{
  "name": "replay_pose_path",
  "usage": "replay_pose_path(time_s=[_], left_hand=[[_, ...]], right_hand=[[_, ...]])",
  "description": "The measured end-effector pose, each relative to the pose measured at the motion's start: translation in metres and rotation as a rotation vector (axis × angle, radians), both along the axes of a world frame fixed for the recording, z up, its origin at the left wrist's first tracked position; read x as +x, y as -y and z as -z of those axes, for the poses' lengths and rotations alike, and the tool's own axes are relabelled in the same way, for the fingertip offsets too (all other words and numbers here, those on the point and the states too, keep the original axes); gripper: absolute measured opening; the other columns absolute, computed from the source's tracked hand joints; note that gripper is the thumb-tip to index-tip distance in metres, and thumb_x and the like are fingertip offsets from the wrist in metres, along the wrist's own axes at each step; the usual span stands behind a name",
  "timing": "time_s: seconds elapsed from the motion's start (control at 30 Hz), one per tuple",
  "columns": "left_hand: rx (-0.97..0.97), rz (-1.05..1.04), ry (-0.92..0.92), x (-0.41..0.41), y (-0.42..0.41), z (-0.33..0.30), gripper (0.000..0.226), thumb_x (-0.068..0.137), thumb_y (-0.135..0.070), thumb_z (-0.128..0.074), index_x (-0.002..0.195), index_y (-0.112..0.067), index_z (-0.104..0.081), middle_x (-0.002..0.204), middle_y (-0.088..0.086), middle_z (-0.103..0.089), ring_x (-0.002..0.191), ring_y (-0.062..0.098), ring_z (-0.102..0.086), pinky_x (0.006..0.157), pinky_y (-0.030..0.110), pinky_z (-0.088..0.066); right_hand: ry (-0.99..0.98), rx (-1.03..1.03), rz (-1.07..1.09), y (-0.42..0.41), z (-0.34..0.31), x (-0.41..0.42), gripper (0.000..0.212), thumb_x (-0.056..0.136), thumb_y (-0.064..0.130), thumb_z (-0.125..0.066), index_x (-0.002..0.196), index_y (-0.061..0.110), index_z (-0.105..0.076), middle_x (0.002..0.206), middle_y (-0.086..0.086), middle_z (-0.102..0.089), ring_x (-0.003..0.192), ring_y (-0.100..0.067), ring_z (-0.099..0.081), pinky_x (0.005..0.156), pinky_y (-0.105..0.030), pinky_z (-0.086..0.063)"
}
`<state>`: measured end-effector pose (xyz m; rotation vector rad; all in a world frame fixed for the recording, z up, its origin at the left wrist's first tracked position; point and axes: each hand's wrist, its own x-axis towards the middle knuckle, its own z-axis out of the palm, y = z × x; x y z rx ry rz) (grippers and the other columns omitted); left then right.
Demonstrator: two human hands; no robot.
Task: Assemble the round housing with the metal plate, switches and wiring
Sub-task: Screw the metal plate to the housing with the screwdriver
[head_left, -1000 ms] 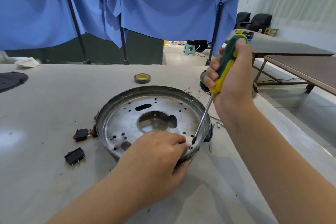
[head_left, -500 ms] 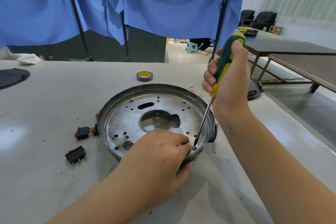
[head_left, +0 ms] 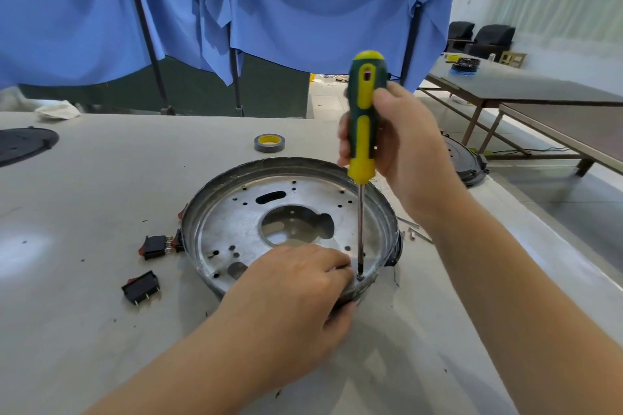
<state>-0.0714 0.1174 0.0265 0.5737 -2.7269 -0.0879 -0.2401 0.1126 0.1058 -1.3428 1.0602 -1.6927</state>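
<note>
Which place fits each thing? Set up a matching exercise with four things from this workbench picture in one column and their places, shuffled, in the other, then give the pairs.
Things:
1. screwdriver
2. tape roll
3. metal plate
4. loose black switch

Places:
A. inside the round housing
B. on the table, left of the housing
C. gripped in the right hand
D. on the table, behind the housing

Pairs: 1-C, 2-D, 3-A, 4-B

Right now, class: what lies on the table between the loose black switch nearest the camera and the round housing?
In the head view, only bare table separates that loose switch from the round housing.
</note>
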Motion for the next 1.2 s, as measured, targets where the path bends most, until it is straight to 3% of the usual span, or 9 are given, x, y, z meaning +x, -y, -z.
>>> replay_pose_path(time_s=[0.13,0.33,0.47,0.57,0.67,0.87,1.03,1.13,1.2], left_hand=[[0.049,-0.023,0.011,0.0,-0.001,-0.003,0.044,0.089,-0.055,-0.041,0.098,-0.026,-0.072,0.103,-0.015,-0.067,0.093,0.007,-0.062,0.079,0.028,-0.052],[0.214,-0.092,0.045,-0.003,0.005,-0.007,0.074,0.083,-0.076,-0.018,0.099,-0.024,-0.068,0.108,-0.014,-0.062,0.102,0.002,-0.054,0.084,0.028,-0.047],[0.532,-0.123,0.024,-0.005,0.013,-0.019,0.058,0.078,-0.075,-0.034,0.102,-0.035,-0.069,0.106,-0.022,-0.064,0.099,-0.002,-0.058,0.087,0.035,-0.051],[0.671,-0.163,-0.006,-0.008,0.02,-0.032,0.043,0.078,-0.067,-0.055,0.109,-0.04,-0.068,0.098,-0.026,-0.067,0.091,-0.016,-0.058,0.085,0.023,-0.054],[0.733,-0.159,-0.116,-0.017,0.03,-0.054,0.035,0.073,-0.059,-0.071,0.098,-0.034,-0.072,0.081,-0.026,-0.07,0.074,-0.016,-0.061,0.06,0.011,-0.051],[0.836,-0.093,-0.307,-0.037,0.041,-0.076,0.03,0.062,-0.04,-0.086,0.081,-0.022,-0.07,0.077,-0.002,-0.073,0.067,0.029,-0.072,0.066,0.051,-0.06],[0.782,-0.094,-0.449,-0.047,0.04,-0.07,0.03,0.062,-0.033,-0.087,0.083,-0.024,-0.068,0.071,-0.002,-0.071,0.062,0.023,-0.069,0.051,0.04,-0.059],[0.8,-0.041,-0.466,-0.045,0.043,-0.066,0.023,0.068,-0.024,-0.083,0.085,-0.021,-0.069,0.073,0.002,-0.073,0.068,0.03,-0.071,0.058,0.051,-0.058],[0.844,0.011,-0.443,-0.042,0.046,-0.066,0.02,0.074,-0.018,-0.08,0.091,-0.016,-0.07,0.078,0.003,-0.075,0.073,0.027,-0.073,0.065,0.055,-0.058]], right_hand=[[-0.282,0.061,-0.052,-0.012,-0.012,-0.013,0.035,0.084,0.015,-0.065,0.114,0.006,-0.05,0.096,-0.008,-0.075,0.085,-0.024,-0.073,0.073,-0.031,-0.058],[-0.581,0.015,0.189,-0.02,-0.019,-0.016,0.062,0.052,0.043,-0.081,0.103,0.012,-0.061,0.091,-0.01,-0.069,0.079,-0.022,-0.066,0.073,-0.027,-0.057],[-0.675,-0.025,0.34,-0.017,-0.016,-0.011,0.054,0.05,0.055,-0.078,0.069,0.015,-0.046,0.05,0.015,-0.047,0.048,-0.001,-0.046,0.049,-0.009,-0.041],[-0.683,0.007,0.37,-0.013,-0.014,-0.009,0.064,0.044,0.066,-0.076,0.067,0.016,-0.041,0.05,0.011,-0.035,0.046,-0.001,-0.036,0.046,-0.011,-0.033],[-0.672,0.002,0.353,-0.012,-0.013,-0.008,0.066,0.047,0.064,-0.079,0.065,0.012,-0.042,0.057,0.0,-0.035,0.048,-0.007,-0.034,0.047,-0.019,-0.032],[-0.687,0.007,0.397,-0.011,-0.01,-0.006,0.058,0.05,0.066,-0.074,0.064,0.022,-0.04,0.054,0.009,-0.039,0.047,-0.003,-0.036,0.045,-0.013,-0.033],[-0.708,0.012,0.423,-0.011,-0.009,-0.008,0.06,0.05,0.077,-0.067,0.067,0.025,-0.042,0.054,0.017,-0.044,0.049,0.001,-0.042,0.046,-0.009,-0.036],[-0.734,0.066,0.31,-0.014,-0.013,-0.012,0.053,0.057,0.074,-0.062,0.077,0.026,-0.05,0.061,0.017,-0.053,0.059,0.005,-0.052,0.055,-0.009,-0.043],[-0.699,0.121,0.139,-0.019,-0.019,-0.016,0.045,0.07,0.063,-0.068,0.097,0.028,-0.057,0.084,0.014,-0.067,0.079,0.004,-0.064,0.068,-0.014,-0.052]])
